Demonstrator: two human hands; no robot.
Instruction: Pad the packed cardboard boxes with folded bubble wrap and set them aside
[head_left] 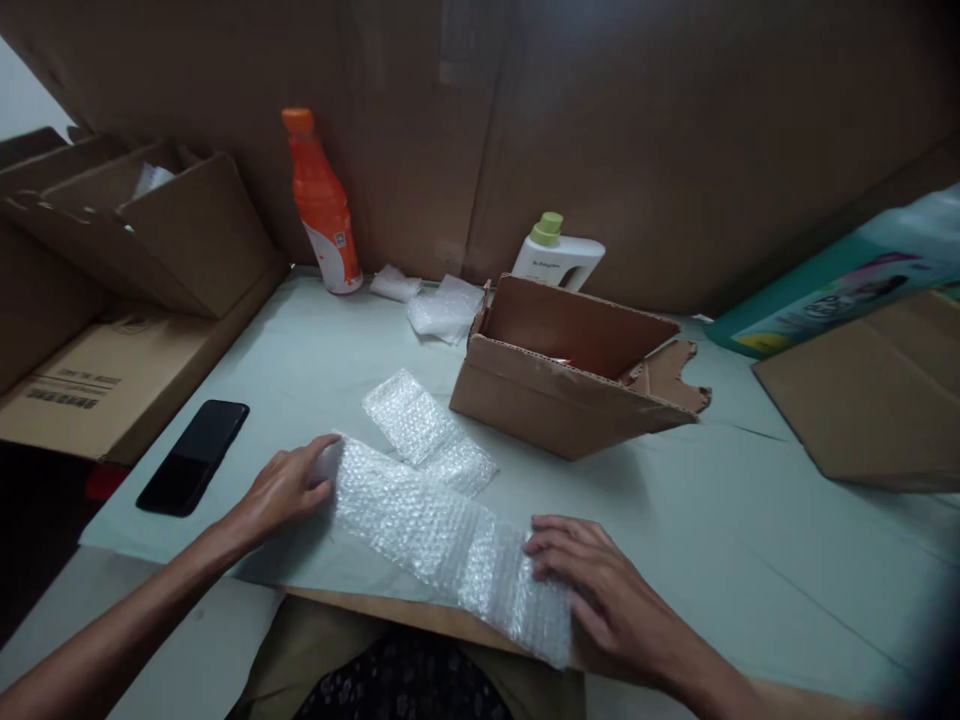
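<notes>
A strip of clear bubble wrap (420,510) stretches across the front of the table between my two hands. Its right end shows several creases and reaches over the front edge. My left hand (289,487) has its thumb and forefinger at the strip's left edge, closed on it; the other fingers are curled and partly hidden. On the creased end rests my right hand (600,580), its fingers spread and stretched over the wrap. A smaller bubble wrap piece (409,415) lies just behind the strip, partly overlapped by it.
An open cardboard box (540,400) stands behind the strip. Further back are an orange bottle (322,205), crumpled wrap (446,308) and a white bottle (559,258). A black phone (193,458) lies left. Cardboard boxes (187,235) flank the left; a teal bottle (832,280) leans right.
</notes>
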